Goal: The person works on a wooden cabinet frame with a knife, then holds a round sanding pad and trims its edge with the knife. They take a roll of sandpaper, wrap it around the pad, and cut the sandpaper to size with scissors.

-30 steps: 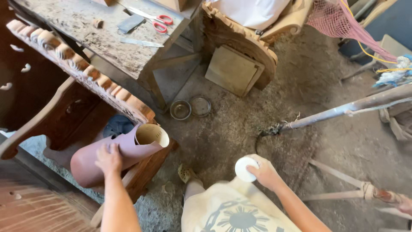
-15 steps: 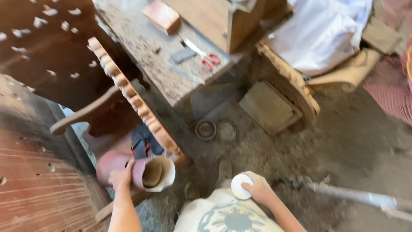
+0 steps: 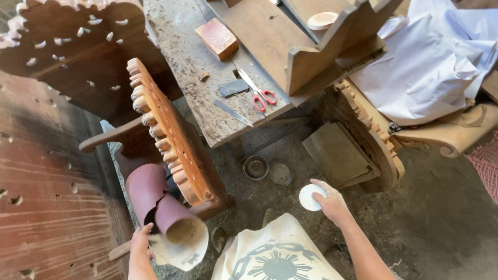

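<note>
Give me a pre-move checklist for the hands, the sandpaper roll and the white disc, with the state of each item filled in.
1. Left hand grips the sandpaper roll at its lower edge: ok.
2. Right hand holds the white disc by its edge: ok.
3. Roll lies clear of the carved wooden panel: not ok, it sits right against it.
4. Two round tins on the ground are apart from both hands: ok.
5. Red-handled scissors lie flat on the workbench, away from the hands: ok.
6. What the white disc is made of: cannot tell.
</note>
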The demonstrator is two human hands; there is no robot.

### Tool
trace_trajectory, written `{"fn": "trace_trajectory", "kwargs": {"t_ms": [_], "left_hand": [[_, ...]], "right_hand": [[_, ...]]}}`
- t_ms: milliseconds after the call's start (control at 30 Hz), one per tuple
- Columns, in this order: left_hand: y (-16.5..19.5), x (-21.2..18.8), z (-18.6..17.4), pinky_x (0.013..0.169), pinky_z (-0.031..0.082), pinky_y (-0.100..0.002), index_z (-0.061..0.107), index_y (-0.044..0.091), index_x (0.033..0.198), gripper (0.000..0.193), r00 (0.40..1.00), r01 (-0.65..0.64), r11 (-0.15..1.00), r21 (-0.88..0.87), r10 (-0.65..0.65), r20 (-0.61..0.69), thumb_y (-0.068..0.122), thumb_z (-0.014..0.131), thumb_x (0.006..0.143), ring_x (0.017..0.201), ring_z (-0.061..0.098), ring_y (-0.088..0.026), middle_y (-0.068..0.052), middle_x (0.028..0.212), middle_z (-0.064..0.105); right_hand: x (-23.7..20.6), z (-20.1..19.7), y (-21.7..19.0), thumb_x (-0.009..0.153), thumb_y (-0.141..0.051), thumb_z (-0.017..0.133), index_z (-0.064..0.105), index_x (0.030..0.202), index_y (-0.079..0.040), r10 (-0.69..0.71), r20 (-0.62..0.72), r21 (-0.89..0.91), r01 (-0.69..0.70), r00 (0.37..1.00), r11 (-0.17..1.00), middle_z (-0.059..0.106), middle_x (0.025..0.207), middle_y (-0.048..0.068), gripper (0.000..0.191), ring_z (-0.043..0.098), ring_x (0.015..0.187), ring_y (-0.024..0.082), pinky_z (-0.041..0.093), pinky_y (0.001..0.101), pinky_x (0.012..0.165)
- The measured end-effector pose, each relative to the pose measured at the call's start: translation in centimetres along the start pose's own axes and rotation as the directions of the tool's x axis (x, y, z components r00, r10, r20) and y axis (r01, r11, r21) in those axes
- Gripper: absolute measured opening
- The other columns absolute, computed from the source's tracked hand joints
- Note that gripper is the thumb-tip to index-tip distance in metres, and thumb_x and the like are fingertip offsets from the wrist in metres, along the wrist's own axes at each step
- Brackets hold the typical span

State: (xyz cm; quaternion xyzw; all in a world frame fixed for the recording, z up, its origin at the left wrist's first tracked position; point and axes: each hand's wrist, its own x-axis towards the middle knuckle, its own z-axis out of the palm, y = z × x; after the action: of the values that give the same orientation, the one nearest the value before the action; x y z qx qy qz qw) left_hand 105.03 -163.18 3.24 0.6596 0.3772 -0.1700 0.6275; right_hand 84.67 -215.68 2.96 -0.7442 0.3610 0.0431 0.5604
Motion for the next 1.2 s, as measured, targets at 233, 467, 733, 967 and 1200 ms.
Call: {"fn": "trace_trajectory", "kwargs": {"t_ms": [233,467,733,967,1200], "left_hand": [[-0.2,2.6,-2.6,0.079,0.056,-0.046,0.058,0.000,0.124,0.037,0.985,-0.034,0.948,-0.317,0.085,0.149,0.008,0.054,0.088,0.094,0.064,-0.030,-0.013,0.107,0.065],[1.4,7.4,-7.9,0.095,0.056,-0.045,0.050,-0.002,0.145,0.062,0.947,-0.150,0.853,-0.501,0.270,0.176,-0.004,0.044,0.083,0.111,0.066,-0.029,-0.014,0.124,0.064],[4.9,8.9,-12.2,0.103,0.054,-0.042,0.030,0.005,0.161,0.083,0.927,-0.280,0.754,-0.595,0.373,0.035,-0.008,0.043,0.080,0.125,0.058,-0.030,-0.016,0.146,0.052],[5.4,5.7,-9.9,0.113,0.049,-0.046,0.021,0.010,0.164,0.088,0.865,-0.416,0.648,-0.638,0.498,-0.059,-0.001,0.042,0.080,0.138,0.051,-0.036,-0.018,0.156,0.042],[2.7,3.3,-5.2,0.109,0.047,-0.048,0.017,0.013,0.165,0.082,0.893,-0.432,0.759,-0.487,0.435,-0.114,0.007,0.042,0.088,0.137,0.051,-0.037,-0.021,0.157,0.041]], "right_hand": [[-1.0,5.7,-4.9,0.084,-0.011,0.066,0.065,0.136,-0.011,-0.107,0.181,-0.070,0.122,0.978,0.990,0.080,0.113,0.012,0.052,0.075,0.102,0.019,0.055,0.0329,0.094],[-6.4,13.3,-13.7,0.084,-0.011,0.067,0.063,0.136,-0.014,-0.028,0.440,-0.228,0.142,0.898,0.963,0.082,0.104,0.013,0.053,0.078,0.096,0.020,0.059,0.0334,0.091],[-12.2,26.1,-20.7,0.095,-0.009,0.063,0.074,0.122,-0.012,-0.373,0.671,0.002,0.502,0.640,0.865,0.074,0.123,0.015,0.029,0.074,0.111,0.028,0.056,0.0355,0.095],[-9.3,35.9,-24.8,0.094,-0.023,0.061,0.072,0.130,-0.018,-0.544,0.693,0.035,0.731,0.473,0.681,0.067,0.128,0.020,0.038,0.067,0.113,0.038,0.052,0.0442,0.100],[-8.5,39.0,-26.2,0.092,-0.059,0.065,0.065,0.137,-0.013,-0.414,0.763,-0.190,0.784,0.497,0.591,0.058,0.121,0.030,0.064,0.063,0.104,0.047,0.051,0.0489,0.093]]}}
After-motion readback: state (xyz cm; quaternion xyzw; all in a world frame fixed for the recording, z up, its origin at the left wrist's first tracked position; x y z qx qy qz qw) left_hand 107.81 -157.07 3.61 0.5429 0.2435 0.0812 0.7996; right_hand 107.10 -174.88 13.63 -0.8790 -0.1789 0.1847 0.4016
